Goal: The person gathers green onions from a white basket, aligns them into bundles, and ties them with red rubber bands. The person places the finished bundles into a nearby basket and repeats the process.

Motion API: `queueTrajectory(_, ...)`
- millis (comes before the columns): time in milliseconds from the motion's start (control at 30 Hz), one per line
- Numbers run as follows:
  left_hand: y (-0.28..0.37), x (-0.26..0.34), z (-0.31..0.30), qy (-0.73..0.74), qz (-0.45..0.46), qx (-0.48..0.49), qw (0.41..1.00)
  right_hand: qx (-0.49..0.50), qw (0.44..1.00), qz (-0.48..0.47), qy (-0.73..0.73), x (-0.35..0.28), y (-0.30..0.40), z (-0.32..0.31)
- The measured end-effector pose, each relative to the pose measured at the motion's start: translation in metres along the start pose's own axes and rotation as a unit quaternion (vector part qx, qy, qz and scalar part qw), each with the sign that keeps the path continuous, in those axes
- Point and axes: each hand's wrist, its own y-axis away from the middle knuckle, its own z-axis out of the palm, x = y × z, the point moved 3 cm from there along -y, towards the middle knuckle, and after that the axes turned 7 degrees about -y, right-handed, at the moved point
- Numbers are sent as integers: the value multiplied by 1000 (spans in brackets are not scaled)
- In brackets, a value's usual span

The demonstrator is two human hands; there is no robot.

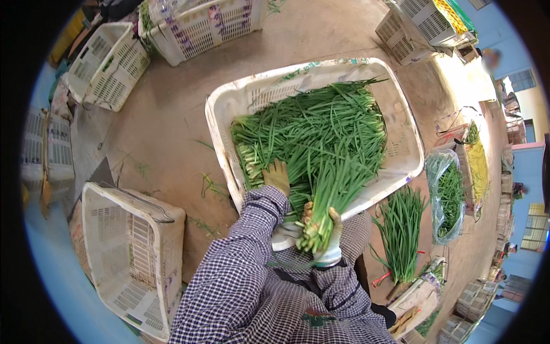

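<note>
A large white plastic crate stands before me, filled with layered bunches of green leafy stalks that look like garlic chives. My left hand, in a yellowish work glove, rests with its fingers spread on the chives near the crate's front left side. My right hand, in a glove with a pale cuff, grips a loose bunch of chives near the stem ends. That bunch hangs over the crate's near rim, its leaf tips pointing into the crate.
A hollow white crate lies tipped at left; other crates stand at the back. At right, a chive bunch with red ties lies beside a clear plastic bag of greens and a yellow sack. Blurred people are far right.
</note>
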Motion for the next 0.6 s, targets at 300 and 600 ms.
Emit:
queueTrajectory(300, 11, 18, -6, 15, 76, 5, 997, -34, 991, 127, -15, 19, 24, -15)
queueTrajectory(600, 24, -4, 12, -53, 34, 18, 998, -135, 944, 292, 74, 25, 68, 17)
